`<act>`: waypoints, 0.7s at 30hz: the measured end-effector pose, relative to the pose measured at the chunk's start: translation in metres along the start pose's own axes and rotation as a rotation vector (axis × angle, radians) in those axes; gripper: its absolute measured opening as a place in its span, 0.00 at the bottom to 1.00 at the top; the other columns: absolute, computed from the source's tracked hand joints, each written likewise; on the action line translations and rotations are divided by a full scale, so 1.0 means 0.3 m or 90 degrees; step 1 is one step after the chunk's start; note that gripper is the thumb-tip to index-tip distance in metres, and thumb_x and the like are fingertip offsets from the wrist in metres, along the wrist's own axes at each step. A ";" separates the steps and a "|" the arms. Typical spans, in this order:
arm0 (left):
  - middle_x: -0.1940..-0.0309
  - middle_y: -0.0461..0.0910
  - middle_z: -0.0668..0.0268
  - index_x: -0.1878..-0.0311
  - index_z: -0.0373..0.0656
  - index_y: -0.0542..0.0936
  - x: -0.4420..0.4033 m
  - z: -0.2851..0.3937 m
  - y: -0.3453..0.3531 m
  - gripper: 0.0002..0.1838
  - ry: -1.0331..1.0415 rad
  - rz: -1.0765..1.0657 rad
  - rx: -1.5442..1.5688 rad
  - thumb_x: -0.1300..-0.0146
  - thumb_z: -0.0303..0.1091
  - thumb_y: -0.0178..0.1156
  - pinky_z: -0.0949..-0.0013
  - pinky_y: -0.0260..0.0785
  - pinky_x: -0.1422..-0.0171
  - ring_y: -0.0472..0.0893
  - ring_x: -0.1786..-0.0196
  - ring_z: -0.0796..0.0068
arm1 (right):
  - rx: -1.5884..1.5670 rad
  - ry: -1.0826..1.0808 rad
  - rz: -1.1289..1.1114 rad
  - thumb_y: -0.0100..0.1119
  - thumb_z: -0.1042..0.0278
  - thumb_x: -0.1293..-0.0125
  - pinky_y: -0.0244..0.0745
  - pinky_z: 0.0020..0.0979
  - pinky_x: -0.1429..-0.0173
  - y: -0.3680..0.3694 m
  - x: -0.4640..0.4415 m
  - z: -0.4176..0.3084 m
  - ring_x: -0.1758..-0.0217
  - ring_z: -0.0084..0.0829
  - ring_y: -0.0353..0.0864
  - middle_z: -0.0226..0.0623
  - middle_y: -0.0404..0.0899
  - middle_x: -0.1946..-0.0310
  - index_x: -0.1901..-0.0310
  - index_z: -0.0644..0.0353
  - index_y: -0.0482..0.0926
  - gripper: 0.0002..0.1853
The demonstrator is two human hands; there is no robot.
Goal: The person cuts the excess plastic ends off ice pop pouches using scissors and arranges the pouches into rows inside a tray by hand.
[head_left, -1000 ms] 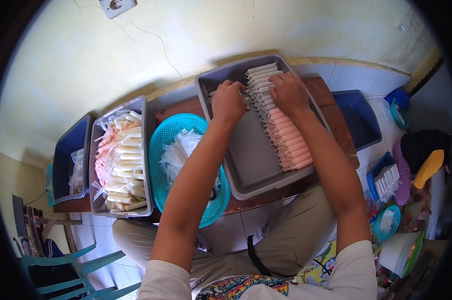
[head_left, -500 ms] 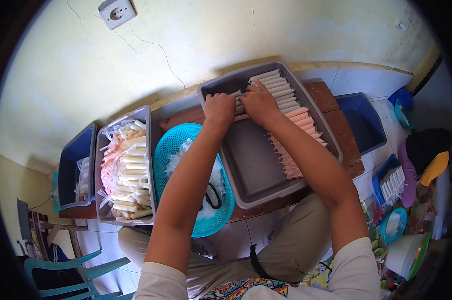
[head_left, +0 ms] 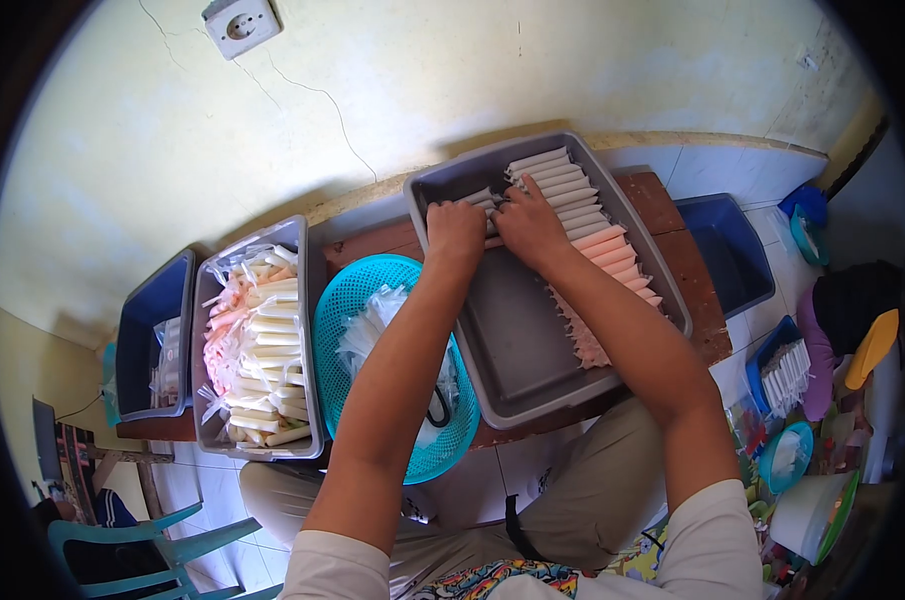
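Note:
A grey tray (head_left: 513,380) holds a long row of filled tubes, with grey ones (head_left: 563,185) toward the wall and pink ones (head_left: 618,255) nearer me. My left hand (head_left: 456,230), fingers curled, is at a few grey tubes on the tray's left side; the fingertips and their hold are hidden. My right hand (head_left: 528,225) is beside it, between those tubes and the long row, its fingers bent with one stretched toward the row. A pink tube end shows between my hands.
Left of the tray are a turquoise basket (head_left: 338,290) with clear plastic bags and scissors, a grey bin (head_left: 313,400) of pink and cream tubes, and a dark blue bin (head_left: 133,350). At right are a blue bin (head_left: 728,250), a small tub of white tubes (head_left: 788,375) and a person's purple sleeve (head_left: 818,355).
My right hand has moved from the long row to the left, next to my left hand. The camera view has shifted, so the trays appear slightly lower and farther right.

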State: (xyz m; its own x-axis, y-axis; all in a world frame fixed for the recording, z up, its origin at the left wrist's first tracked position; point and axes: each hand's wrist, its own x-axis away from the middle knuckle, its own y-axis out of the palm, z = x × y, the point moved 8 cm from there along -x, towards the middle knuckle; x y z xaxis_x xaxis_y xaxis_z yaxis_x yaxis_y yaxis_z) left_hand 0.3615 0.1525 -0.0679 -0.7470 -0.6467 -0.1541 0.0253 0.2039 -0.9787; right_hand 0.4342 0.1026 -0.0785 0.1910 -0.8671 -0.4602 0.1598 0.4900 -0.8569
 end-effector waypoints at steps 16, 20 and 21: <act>0.56 0.87 0.61 0.58 0.44 0.87 0.140 0.015 -0.210 0.10 -0.038 0.259 0.092 0.44 0.32 0.70 0.53 0.73 0.40 0.86 0.47 0.57 | -0.040 0.025 0.002 0.58 0.68 0.28 0.57 0.54 0.13 -0.182 0.004 0.075 0.34 0.39 0.83 0.37 0.90 0.56 0.55 0.53 0.89 0.09; 0.56 0.87 0.60 0.55 0.45 0.89 0.225 0.010 -0.279 0.11 -0.029 0.353 0.230 0.42 0.32 0.70 0.52 0.74 0.37 0.86 0.48 0.55 | -0.118 0.027 0.063 0.65 0.68 0.33 0.66 0.51 0.19 -0.271 0.046 0.105 0.37 0.41 0.84 0.38 0.90 0.58 0.56 0.53 0.88 0.06; 0.56 0.87 0.59 0.53 0.45 0.89 0.244 -0.005 -0.293 0.12 -0.035 0.379 0.309 0.42 0.31 0.70 0.51 0.76 0.38 0.87 0.49 0.55 | -0.116 0.024 0.065 0.65 0.68 0.33 0.66 0.51 0.19 -0.304 0.055 0.105 0.37 0.41 0.84 0.38 0.90 0.58 0.56 0.53 0.88 0.06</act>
State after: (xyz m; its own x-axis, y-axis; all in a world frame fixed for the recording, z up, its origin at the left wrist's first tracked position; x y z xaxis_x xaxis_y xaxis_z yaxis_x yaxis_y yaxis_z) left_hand 0.3035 0.0885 0.0070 -0.4818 -0.5677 -0.6675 0.7111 0.1918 -0.6764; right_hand 0.4534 0.0465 -0.0006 0.1600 -0.8182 -0.5522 -0.0376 0.5539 -0.8317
